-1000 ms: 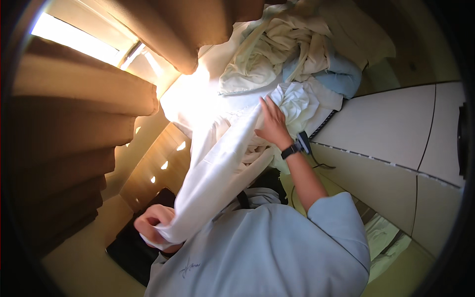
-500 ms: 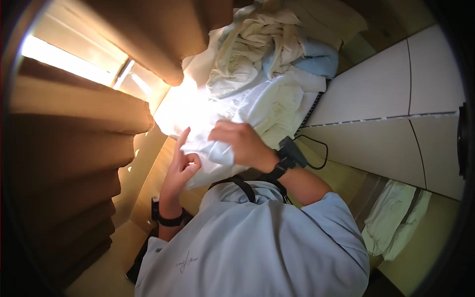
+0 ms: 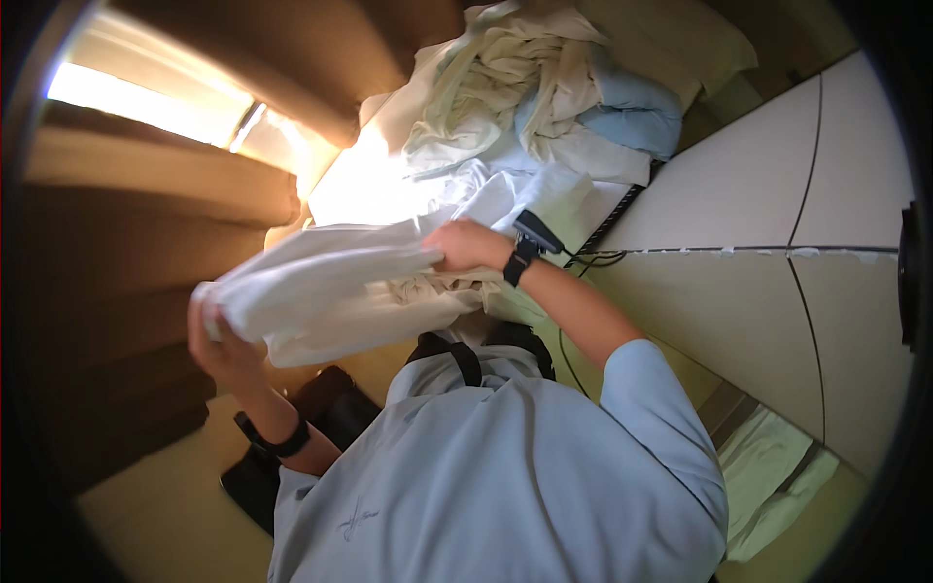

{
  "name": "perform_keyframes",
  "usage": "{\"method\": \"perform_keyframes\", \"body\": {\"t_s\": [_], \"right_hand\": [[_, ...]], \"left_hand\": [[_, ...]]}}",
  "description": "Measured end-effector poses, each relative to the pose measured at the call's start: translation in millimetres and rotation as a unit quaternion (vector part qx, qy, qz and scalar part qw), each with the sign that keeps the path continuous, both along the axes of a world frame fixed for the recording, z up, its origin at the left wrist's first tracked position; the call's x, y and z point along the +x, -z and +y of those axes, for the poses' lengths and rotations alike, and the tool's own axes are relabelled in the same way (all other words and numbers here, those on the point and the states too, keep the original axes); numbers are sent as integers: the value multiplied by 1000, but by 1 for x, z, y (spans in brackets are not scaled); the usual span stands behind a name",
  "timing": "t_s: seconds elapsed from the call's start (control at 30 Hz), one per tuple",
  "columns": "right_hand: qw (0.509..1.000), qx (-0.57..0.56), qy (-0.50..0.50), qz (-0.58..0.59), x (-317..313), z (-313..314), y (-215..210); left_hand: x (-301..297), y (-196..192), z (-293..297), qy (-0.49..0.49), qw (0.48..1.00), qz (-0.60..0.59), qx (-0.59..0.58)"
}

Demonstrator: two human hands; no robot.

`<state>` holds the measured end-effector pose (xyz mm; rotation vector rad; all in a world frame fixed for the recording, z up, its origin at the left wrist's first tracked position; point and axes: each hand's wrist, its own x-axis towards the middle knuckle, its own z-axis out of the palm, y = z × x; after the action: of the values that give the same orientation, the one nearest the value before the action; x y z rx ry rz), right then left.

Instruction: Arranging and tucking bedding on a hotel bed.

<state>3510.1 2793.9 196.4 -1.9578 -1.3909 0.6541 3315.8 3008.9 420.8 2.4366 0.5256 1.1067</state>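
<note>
A white cloth [image 3: 335,272], partly smeared by motion, is stretched between my two hands over the near end of the bed; its exact kind does not show. At its left end, my left hand [image 3: 224,345] is closed round the bunched edge. My right hand [image 3: 468,245] pinches the other end, its fingertips partly hidden by the cloth. Below the cloth, a cream crumpled fabric [image 3: 437,289] shows close to my waist. Beyond my hands lies white bedding [image 3: 476,185] in loose folds.
A rumpled cream quilt [image 3: 486,87] and a blue bundle [image 3: 637,107] lie at the bed's far end. Brown curtains [image 3: 126,253] hang at left by a bright window. Pale panels [image 3: 729,175] stand at right, with a black cable [image 3: 603,259] nearby. A black bag-like object [image 3: 335,408] is lower left.
My left hand has moved left and nearer, from pointing fingers to gripping the cloth. My right hand has shifted slightly up. The white cloth is now lifted and spread between them.
</note>
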Motion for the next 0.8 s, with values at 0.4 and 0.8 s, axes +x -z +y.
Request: {"method": "perform_keyframes", "body": {"t_s": [0.4,0.8], "right_hand": [[812,143,557,-93,60,-94,89],[633,303,659,268,-17,-250,186]], "left_hand": [[-164,-156,90,-232,909,-186,291],[-365,-200,326,-272,915,-279,101]]}}
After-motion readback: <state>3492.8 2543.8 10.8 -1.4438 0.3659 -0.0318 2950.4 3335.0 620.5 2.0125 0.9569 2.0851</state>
